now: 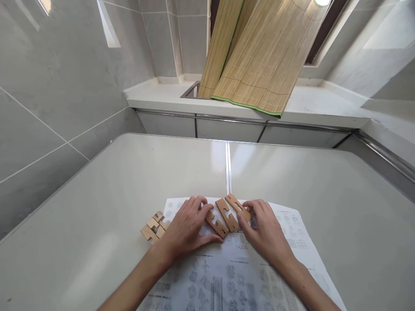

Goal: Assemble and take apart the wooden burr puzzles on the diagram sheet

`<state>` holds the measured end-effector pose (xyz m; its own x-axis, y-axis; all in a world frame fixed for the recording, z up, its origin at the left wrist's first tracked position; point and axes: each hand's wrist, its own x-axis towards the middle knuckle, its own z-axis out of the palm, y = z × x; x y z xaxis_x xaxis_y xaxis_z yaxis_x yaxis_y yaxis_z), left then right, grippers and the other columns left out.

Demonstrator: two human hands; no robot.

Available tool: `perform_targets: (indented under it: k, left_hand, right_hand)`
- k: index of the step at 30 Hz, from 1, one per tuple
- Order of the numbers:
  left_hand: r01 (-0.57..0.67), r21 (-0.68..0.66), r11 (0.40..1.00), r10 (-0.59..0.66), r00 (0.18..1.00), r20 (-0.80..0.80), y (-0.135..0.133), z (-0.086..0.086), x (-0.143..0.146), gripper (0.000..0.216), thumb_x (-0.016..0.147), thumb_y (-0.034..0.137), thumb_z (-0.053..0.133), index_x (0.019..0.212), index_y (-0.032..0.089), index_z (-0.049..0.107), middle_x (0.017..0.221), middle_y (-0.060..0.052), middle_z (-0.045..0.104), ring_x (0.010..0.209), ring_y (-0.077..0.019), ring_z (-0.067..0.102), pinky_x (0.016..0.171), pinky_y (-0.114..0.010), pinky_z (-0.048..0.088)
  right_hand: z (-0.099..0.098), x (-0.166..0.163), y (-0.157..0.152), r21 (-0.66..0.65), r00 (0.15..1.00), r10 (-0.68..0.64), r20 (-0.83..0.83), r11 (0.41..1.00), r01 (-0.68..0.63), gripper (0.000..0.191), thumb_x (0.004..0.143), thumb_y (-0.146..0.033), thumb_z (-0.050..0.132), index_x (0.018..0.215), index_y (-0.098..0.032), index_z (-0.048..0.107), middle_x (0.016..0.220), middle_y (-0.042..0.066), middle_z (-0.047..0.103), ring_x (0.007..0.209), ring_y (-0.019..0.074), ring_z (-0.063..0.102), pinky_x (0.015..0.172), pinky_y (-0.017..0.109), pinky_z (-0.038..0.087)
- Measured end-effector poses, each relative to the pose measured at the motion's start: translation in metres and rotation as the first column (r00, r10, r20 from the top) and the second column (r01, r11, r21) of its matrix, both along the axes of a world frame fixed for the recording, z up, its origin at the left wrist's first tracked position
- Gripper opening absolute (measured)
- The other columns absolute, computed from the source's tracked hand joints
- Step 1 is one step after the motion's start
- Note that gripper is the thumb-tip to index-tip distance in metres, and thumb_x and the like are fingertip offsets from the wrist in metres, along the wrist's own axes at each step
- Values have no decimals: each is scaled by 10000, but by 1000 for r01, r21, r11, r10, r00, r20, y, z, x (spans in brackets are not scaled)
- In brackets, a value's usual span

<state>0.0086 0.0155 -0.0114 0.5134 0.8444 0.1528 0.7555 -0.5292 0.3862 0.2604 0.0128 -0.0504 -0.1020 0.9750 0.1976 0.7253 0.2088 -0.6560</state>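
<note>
Wooden pieces (225, 216) are spread at the sheet's (223, 265) twelve o'clock, the nine-o'clock piece (218, 229) grasped by the left hand (188, 226), the three-o'clock piece (232, 201) by the right hand (267, 231)

Three numbered wooden pieces (225, 216) lie side by side.

The left hand (188, 224) and the right hand (266, 231) are both bare, with slender fingers (194, 202) and thumbs (210, 239) that taper toward the tip. The wrists (166, 251) are narrow and bare as well, and the forearms (132, 283), bare as far up as I can see, thicken gradually away from the hands.
</note>
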Motion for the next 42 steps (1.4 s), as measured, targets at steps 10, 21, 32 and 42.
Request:
perform_targets:
  k: [10, 21, 32, 42]
  left_hand:
    - [239, -40, 970, -240, 970, -34, -4, 5, 3, 300, 1094, 362, 505, 880, 193, 630, 863, -53, 673, 799, -214, 594, 717, -333, 454]
    - [126, -585, 801, 103, 934, 343, -19, 23, 17, 287, 1108, 409, 325, 1014, 207, 507, 722, 25, 539, 578, -148, 455, 596, -284, 353]
    - [267, -762, 590, 382, 740, 554, -16, 19, 19, 418, 1048, 598, 474, 909, 204, 492, 715, 54, 436, 598, -101, 362, 563, -245, 321]
    - [540, -756, 369, 476, 589, 653, -17, 13, 17, 383, 1059, 592, 489, 992, 227, 394, 824, 68, 442, 430, -11, 392, 419, -188, 292]
  right_hand:
    - [-1, 2, 0, -17, 1000, 14, -23, 1000, -14, 164, 1033, -420, 573, 1100, -274, 602, 1093, 93, 641, 995, 296, 611, 823, 457, 540]
    - [-3, 2, 0, -43, 999, 2, -33, 999, -4, 210, 1042, -449, 565, 1158, -280, 607, 1158, 99, 643, 1050, 298, 622, 833, 453, 554]
    - [-1, -2, 0, -52, 998, -11, -69, 999, 7, 162, 1062, -421, 518, 1078, -289, 612, 1092, 86, 649, 1022, 297, 608, 832, 444, 530]
    - [10, -2, -1, -107, 977, -56, -208, 994, 34, 267, 1068, -464, 508, 910, -257, 566, 833, 35, 618, 707, 214, 564, 623, 346, 468]
